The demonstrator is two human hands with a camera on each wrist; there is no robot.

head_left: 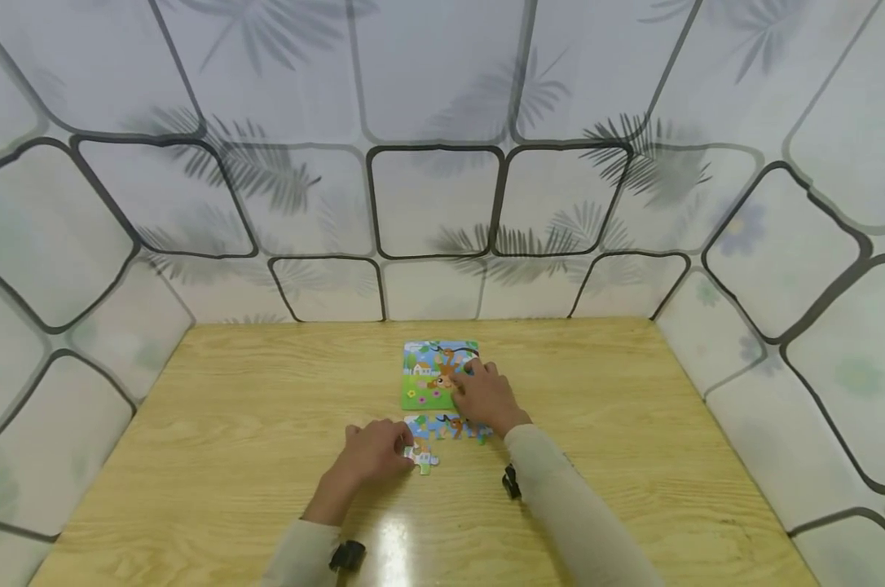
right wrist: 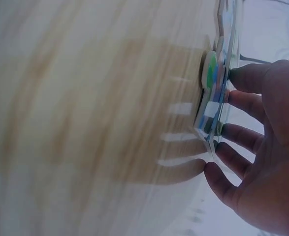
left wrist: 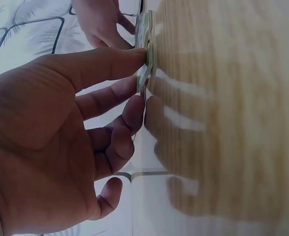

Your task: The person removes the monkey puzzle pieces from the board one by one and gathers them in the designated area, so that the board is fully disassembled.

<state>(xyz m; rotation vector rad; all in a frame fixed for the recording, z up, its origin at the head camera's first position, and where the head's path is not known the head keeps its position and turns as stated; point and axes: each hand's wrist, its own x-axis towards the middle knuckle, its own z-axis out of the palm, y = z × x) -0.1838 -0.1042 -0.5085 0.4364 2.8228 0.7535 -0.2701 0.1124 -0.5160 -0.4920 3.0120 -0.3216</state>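
Note:
A square jigsaw picture (head_left: 422, 395) with a monkey, a house and flowers lies at the far middle of the table. My right hand (head_left: 488, 398) reaches over its right side, fingers spread and fingertips on the picture; the hand covers that part. Nearer to me runs a joined strip of jigsaw pieces (head_left: 442, 426), blue with a brown figure. At the strip's lower left, my left hand (head_left: 376, 450) pinches a small jigsaw piece (head_left: 424, 460) by its left edge between thumb and forefinger. The left wrist view shows the thumb (left wrist: 129, 60) against the piece's edge, the other fingers curled loosely.
The wood-grain table (head_left: 281, 383) stretches out on both sides of the pieces. Pale patterned fabric walls (head_left: 435, 200) rise along its back and sides. A black wrist strap (head_left: 348, 556) is on the left sleeve, and another strap (head_left: 512, 482) on the right.

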